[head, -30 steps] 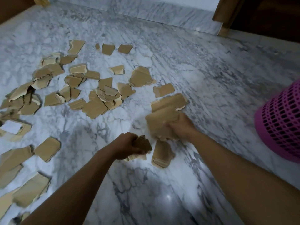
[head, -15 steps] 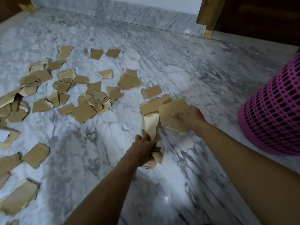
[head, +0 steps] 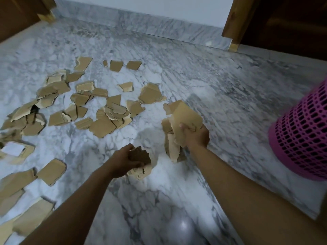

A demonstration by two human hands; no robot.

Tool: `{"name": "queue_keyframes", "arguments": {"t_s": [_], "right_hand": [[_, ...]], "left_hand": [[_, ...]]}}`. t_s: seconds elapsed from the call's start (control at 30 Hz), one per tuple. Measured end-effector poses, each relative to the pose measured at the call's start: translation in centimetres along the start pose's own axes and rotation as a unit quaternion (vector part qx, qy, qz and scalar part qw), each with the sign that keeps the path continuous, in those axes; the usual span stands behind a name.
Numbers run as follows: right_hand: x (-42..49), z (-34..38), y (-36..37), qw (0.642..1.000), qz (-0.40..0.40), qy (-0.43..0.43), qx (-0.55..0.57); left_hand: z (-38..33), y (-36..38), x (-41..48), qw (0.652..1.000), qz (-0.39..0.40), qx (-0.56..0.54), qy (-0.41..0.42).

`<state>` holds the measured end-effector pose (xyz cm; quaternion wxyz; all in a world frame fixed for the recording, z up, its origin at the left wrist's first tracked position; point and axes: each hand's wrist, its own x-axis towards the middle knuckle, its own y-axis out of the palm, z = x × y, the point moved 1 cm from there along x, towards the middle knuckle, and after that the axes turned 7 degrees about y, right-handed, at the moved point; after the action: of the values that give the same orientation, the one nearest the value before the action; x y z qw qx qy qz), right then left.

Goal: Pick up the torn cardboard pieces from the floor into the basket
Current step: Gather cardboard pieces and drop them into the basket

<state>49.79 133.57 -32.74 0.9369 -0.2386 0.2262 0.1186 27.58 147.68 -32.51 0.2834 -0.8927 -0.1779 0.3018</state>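
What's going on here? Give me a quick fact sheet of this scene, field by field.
setting: grey-white marble floor, wooden furniture at the far corners
left hand: closed around a small bunch of cardboard scraps
right hand: gripping a bigger stack of cardboard pieces
basket: pink, perforated, standing at the right edge, apart from both hands
loose cardboard: many torn pieces scattered over the left half of the floor
progress: both handfuls not yet in the basket
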Motion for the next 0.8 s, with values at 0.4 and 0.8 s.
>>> {"name": "queue_keyframes", "arguments": {"t_s": [0.4, 0.8], "right_hand": [[-2.1, -3.5, -0.1, 0.793, 0.081, -0.315, -0.516], [-1.2, -1.4, 3.7, 0.906, 0.078, 0.077, -0.409]], "left_hand": [[1.8, -0.3, -1.0, 0.999, 0.007, -0.032, -0.004], [3.6, -1.4, -0.8, 0.998, -0.007, -0.062, -0.021]]}}
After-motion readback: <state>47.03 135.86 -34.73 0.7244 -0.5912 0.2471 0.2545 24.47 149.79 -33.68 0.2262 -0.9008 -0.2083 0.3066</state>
